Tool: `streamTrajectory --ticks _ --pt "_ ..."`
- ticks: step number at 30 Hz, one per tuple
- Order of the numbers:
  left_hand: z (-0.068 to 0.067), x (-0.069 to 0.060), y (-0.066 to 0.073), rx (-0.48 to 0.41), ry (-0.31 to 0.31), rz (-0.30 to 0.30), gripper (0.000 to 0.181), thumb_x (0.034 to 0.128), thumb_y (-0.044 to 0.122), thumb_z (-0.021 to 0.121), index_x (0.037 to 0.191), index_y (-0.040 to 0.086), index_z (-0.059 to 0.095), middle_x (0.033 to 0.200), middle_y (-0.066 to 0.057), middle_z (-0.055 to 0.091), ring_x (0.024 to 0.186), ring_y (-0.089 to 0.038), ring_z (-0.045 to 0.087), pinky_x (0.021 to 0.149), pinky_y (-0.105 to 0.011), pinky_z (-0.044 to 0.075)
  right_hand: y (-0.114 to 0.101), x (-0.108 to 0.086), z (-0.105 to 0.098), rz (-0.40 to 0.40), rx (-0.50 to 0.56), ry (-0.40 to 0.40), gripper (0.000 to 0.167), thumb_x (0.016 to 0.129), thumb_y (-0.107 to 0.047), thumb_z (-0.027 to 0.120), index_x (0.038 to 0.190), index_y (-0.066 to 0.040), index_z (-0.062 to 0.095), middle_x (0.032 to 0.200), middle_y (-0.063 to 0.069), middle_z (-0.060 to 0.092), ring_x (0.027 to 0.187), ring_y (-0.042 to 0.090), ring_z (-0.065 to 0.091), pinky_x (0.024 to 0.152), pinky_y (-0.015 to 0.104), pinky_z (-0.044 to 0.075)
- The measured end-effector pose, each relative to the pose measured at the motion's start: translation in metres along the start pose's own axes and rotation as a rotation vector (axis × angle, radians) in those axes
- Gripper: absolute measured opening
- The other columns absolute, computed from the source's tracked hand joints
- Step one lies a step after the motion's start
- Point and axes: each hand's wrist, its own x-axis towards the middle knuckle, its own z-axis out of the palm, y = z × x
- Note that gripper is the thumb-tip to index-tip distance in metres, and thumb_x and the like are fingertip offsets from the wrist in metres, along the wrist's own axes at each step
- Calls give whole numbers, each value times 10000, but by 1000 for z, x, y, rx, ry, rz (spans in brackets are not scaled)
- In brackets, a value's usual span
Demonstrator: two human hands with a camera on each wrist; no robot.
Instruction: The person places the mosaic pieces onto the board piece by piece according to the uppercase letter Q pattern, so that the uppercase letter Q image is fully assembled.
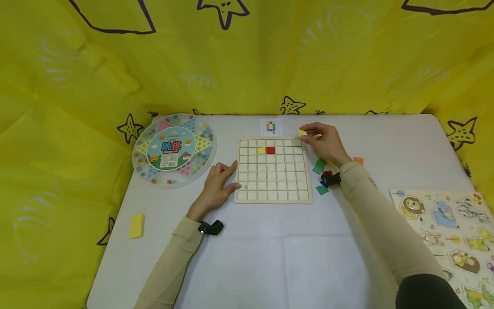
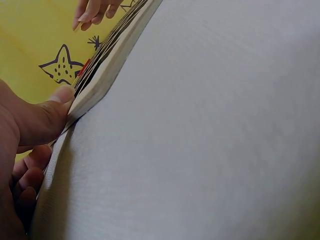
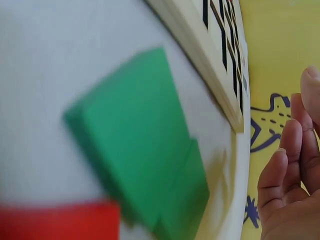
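A square wooden grid board [image 1: 273, 201] lies on the table, with a yellow tile [image 1: 261, 150] and a red tile [image 1: 270, 150] side by side in its second row. Along the board's left edge my left hand [image 1: 216, 184] rests, thumb [image 2: 62, 95] and index finger touching the rim. My right hand [image 1: 326, 141] pinches another yellow tile [image 1: 302, 133] between thumb and fingertips, just above the board's far right corner. Behind the board lies a small pattern card [image 1: 271, 127] with a coloured figure. Green tiles [image 3: 135, 135] and a red tile [image 3: 60, 222] show below the right hand.
Loose tiles, including a green one [image 1: 322, 189] and an orange one [image 1: 359, 161], lie right of the board. A round Chinese checkers set [image 1: 173, 178] stands left, a yellow block [image 1: 137, 226] nearer. An animal puzzle board [image 1: 418, 229] lies at right; a yellow curtain [image 1: 247, 64] hangs behind.
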Motion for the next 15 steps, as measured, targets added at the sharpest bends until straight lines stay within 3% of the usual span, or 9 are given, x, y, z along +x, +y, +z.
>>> streamTrajectory --ticks 15 --pt "-1 0 2 4 3 4 739 946 184 788 1587 16 459 1157 -194 519 996 -305 408 850 -379 316 -11 8 26 -16 45 -105 336 998 -227 768 1293 -70 733 1158 157 681 1037 256 568 906 328 458"
